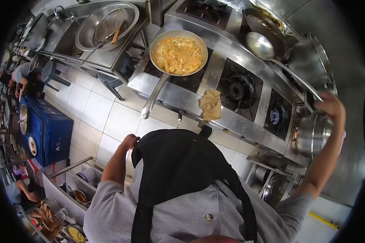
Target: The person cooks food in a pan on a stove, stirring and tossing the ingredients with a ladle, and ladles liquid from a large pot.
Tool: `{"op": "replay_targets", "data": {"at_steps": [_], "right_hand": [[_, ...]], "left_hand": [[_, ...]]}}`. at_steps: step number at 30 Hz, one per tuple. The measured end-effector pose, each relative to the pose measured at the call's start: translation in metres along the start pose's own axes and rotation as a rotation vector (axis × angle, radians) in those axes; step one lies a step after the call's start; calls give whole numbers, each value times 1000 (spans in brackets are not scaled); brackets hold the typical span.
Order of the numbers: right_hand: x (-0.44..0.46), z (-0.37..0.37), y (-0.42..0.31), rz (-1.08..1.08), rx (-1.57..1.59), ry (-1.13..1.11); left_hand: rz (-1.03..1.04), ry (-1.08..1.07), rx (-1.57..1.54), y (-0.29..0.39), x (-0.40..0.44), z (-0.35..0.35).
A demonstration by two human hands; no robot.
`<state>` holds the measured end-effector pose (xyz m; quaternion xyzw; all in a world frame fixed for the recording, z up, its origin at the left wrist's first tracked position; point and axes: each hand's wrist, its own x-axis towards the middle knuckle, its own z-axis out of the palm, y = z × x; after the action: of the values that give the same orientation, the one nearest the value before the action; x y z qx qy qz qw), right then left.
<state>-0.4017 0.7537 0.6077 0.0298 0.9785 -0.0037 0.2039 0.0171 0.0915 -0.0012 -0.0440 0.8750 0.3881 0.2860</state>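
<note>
My right hand (pixel 330 104) reaches far out to the right, closed on the handle end of a long steel ladle (pixel 260 45). The round bowl of the ladle is over the back of the stove, by a dark wok (pixel 267 28). My left hand (pixel 129 141) is low beside my black apron, fingers curled; whether anything is in them is hidden. In front of me a frying pan (pixel 154 95) full of orange noodles (pixel 178 55) stands on a left burner, its handle pointing toward me. A crumpled brown cloth (pixel 211 105) lies on the stove's front edge.
A lit burner (pixel 275 116) shows a blue flame at the right, near large steel pots (pixel 312 133). Another burner (pixel 236 88) sits mid-stove. At the left are a sink counter with a steel basin (pixel 83 34), a stool (pixel 54 73), a blue box (pixel 48 125) and other people.
</note>
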Motion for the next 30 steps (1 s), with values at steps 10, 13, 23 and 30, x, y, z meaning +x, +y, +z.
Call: {"op": "replay_targets", "data": {"at_steps": [10,13,23,30], "right_hand": [[-9,207,-228,-55,-210,367],[-5,249,-238,-74,-244,459],[-3,349,-204,-160,501,507],[-59,356,-227,-28,829,57]], "left_hand": [[-378,245,-823,64,92,-52],[-304,443,-874,93,140,-57],[-309,515,-582,118,191,-63],[-296,464,-566,117,204,-53]]}}
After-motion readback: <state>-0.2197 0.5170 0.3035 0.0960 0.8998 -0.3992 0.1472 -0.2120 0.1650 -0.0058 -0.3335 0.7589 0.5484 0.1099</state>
